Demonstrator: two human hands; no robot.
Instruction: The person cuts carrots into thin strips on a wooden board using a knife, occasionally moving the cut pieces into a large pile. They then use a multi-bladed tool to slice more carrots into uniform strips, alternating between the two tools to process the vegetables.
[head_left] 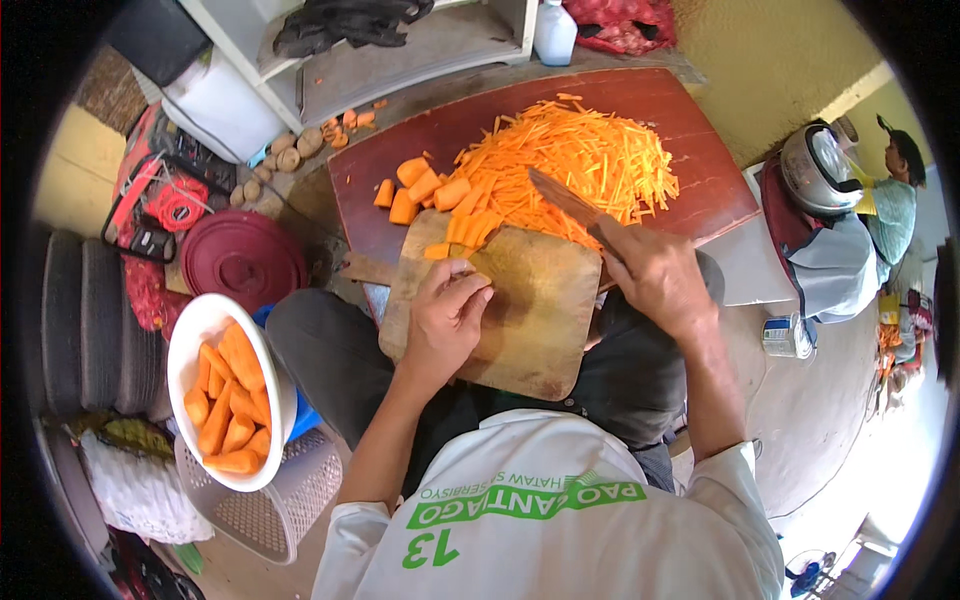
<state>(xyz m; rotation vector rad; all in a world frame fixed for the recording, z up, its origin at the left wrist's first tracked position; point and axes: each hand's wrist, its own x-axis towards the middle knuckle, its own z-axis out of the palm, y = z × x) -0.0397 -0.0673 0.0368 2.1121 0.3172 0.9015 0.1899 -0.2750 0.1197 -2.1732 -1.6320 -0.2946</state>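
The 2 forearms rise from the lower middle of the frame. Left of centre, the left hand [445,315] bends inward, its thumb and index finger pinching a small orange carrot piece [481,280] over a worn, rounded wooden cutting board [545,325]. Right of centre, the right hand [662,280] lies knuckles up, fingers curled tightly around a dark-bladed knife [568,200] whose blade points toward the upper left, above a heap of thin orange carrot strips [585,150]. Thick orange carrot chunks [425,183] lie left of the heap, on a reddish-brown wooden tabletop [705,190].

At the left, a white oval plastic basin [178,375] holds peeled orange carrots [240,400]; it sits over a pale grey perforated plastic basket [302,490]. Above it is a round maroon plastic lid [243,262].
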